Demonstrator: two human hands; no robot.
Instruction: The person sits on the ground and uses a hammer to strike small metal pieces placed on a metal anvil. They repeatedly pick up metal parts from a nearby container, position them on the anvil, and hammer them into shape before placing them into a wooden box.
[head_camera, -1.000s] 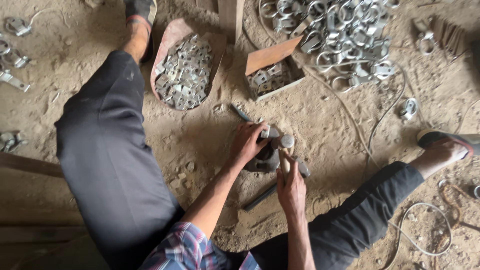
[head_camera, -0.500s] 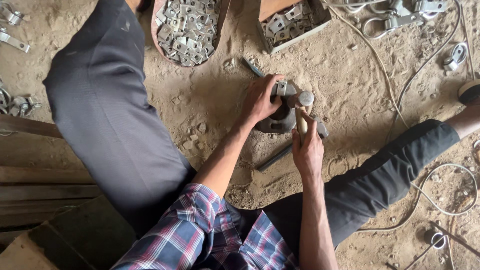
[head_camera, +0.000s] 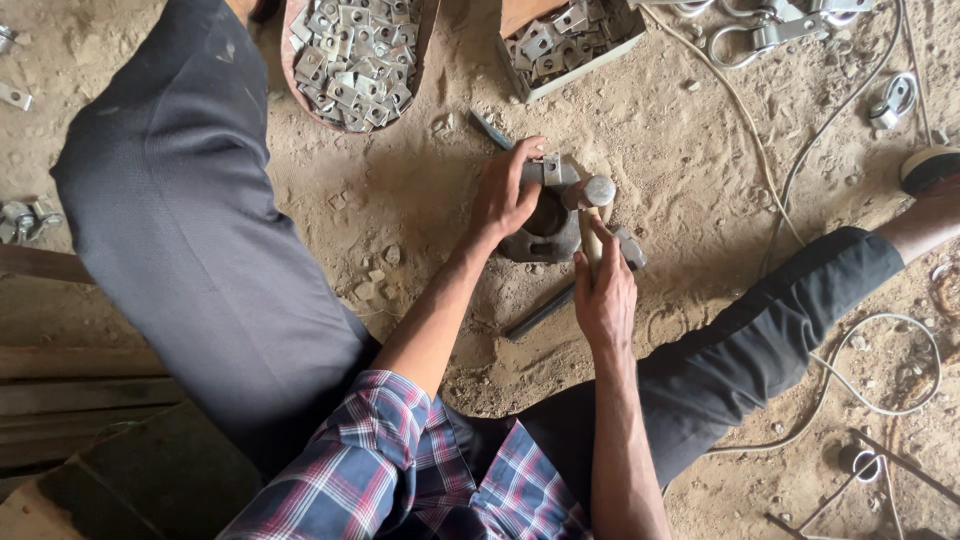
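Note:
I sit on a sandy floor with my legs spread. My left hand (head_camera: 508, 195) presses a small grey metal bracket (head_camera: 551, 170) against a dark metal block (head_camera: 545, 236) set in the dirt between my legs. My right hand (head_camera: 605, 298) grips the wooden handle of a hammer (head_camera: 596, 200), whose round steel head rests just right of the bracket. A dark metal bar (head_camera: 540, 310) lies on the ground below the block.
A reddish bowl (head_camera: 425, 30) full of small square metal pieces sits at the top. A box (head_camera: 575, 60) of similar pieces stands to its right. Metal clamps (head_camera: 770, 30) and white wire (head_camera: 840, 110) lie at the upper right. Wooden planks (head_camera: 60, 390) lie at left.
The view has shifted, so everything sits higher in the picture and looks closer. My hands stay at the block, with the hammer head still near the bracket.

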